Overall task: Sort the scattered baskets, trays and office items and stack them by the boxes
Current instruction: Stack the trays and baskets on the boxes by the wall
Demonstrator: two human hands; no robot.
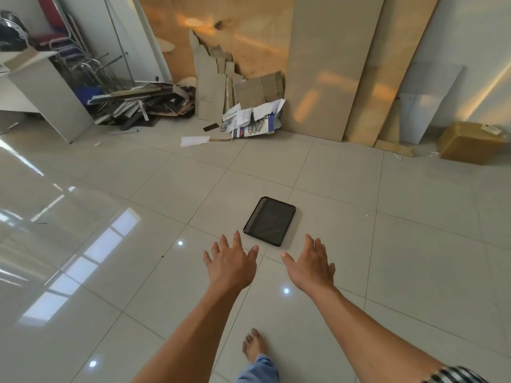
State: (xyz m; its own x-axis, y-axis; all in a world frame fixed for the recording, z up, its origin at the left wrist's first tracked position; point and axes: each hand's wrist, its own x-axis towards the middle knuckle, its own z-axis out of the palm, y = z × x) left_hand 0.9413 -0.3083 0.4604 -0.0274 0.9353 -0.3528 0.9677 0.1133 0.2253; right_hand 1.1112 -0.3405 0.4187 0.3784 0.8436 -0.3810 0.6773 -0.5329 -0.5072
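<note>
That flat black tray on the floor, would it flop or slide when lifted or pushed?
The black tray keeps straight edges and a raised rim, so it probably stays stiff. It looks thin, so likely light. On the glossy floor tiles it may slide if pushed.

- No text, label, brand or number is legible anywhere in the head view.
- White-and-blue carton (255, 125), torn open against the cardboard sheets by the far wall: dark print and a red mark on its flaps and front, all too small and blurred to make out.
- Loose paper sheet (195, 140) on the floor tiles just left of the carton: no readable writing.
- Brown box (467, 142) at far right: a pale slip on its top, illegible.
</note>
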